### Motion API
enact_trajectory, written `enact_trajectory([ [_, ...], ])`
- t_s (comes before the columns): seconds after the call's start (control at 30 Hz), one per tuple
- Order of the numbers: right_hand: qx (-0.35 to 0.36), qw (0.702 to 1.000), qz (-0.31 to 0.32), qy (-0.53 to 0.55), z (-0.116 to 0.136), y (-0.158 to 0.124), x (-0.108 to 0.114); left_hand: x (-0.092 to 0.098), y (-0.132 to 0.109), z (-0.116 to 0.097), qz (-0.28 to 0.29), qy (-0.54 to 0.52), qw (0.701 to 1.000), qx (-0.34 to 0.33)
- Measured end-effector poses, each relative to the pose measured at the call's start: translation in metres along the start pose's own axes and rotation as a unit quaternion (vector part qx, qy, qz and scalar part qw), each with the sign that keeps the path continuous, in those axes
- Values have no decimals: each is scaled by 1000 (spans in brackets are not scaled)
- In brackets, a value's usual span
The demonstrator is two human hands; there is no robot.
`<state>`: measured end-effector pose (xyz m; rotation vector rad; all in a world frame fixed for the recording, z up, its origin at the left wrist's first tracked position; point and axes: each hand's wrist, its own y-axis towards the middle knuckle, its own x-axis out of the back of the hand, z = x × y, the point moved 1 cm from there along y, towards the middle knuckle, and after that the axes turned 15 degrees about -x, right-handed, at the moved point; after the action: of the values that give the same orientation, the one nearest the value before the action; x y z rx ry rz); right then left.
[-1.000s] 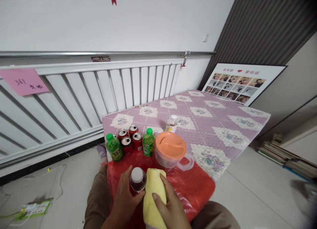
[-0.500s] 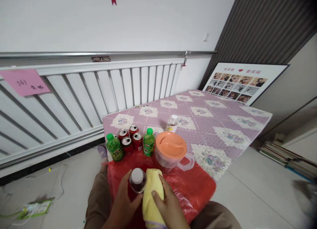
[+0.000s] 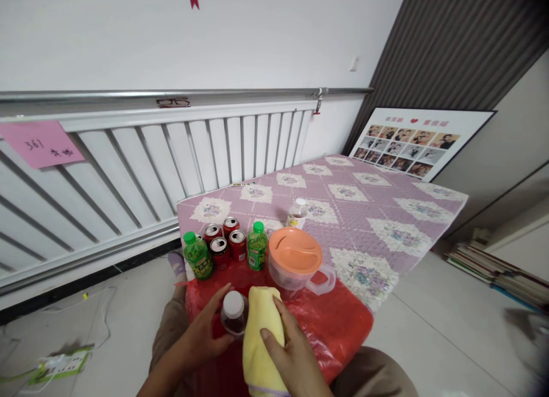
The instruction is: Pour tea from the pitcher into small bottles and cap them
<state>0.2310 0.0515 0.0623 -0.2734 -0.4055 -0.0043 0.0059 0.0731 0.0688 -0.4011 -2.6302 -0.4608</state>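
A clear bottle with a white cap (image 3: 233,304) stands upright near the front of the red plastic sheet (image 3: 343,322). My left hand (image 3: 210,331) is just left of it, thumb and fingers spread in a loose curve; whether a fingertip touches the bottle is hard to see. In my right hand (image 3: 291,348) is a folded yellow cloth (image 3: 262,334) with a purple edge, gripped between thumb and fingers to the right of the bottle. Behind them stands a clear plastic jug with an orange lid (image 3: 295,251), its handle pointing right.
Two green-capped bottles, one at left (image 3: 198,258) and one by the jug (image 3: 257,247), flank several opened red cans (image 3: 219,251). Another white-capped bottle (image 3: 297,214) stands behind the jug on the purple patterned tablecloth (image 3: 364,197). A white radiator (image 3: 214,151) runs along the wall.
My left hand has loosened from around the bottle and drawn back left, its fingers wider apart. The bottle sits slightly further left in view. My right hand still grips the yellow cloth.
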Motion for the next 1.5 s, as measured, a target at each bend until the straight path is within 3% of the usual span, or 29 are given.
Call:
enact_trajectory([
  [0.13, -1, 1000, 9, 15, 14, -10, -1, -7, 4, -1, 19, 2, 1000, 5],
  [0.4, -7, 997, -19, -71, -9, 4, -6, -38, -6, 16, -125, 47, 991, -26],
  [0.53, -12, 989, -9, -149, -16, 11, -6, -49, -5, 21, -157, 83, 983, -41],
  [0.7, -3, 980, -19, -197, -16, 11, -1, -45, -4, 17, -140, 68, 987, -33],
  [0.93, 16, 995, -50, -88, 5, 1, 12, -25, -3, -8, -56, 15, 998, 6],
  [1.1, 11, 999, -27, -15, 19, -7, 7, -33, -1, -15, -104, 21, 994, 15],
  [1.3, -5, 998, -27, -57, -13, 5, 0, -47, -6, 0, -172, 67, 983, 9],
  [1.4, -7, 996, -22, -83, -21, 9, 7, -48, -7, 5, -177, 75, 981, 8],
  [1.5, 2, 996, -41, -75, -7, 7, 24, -48, -5, 3, -174, 70, 982, -3],
])
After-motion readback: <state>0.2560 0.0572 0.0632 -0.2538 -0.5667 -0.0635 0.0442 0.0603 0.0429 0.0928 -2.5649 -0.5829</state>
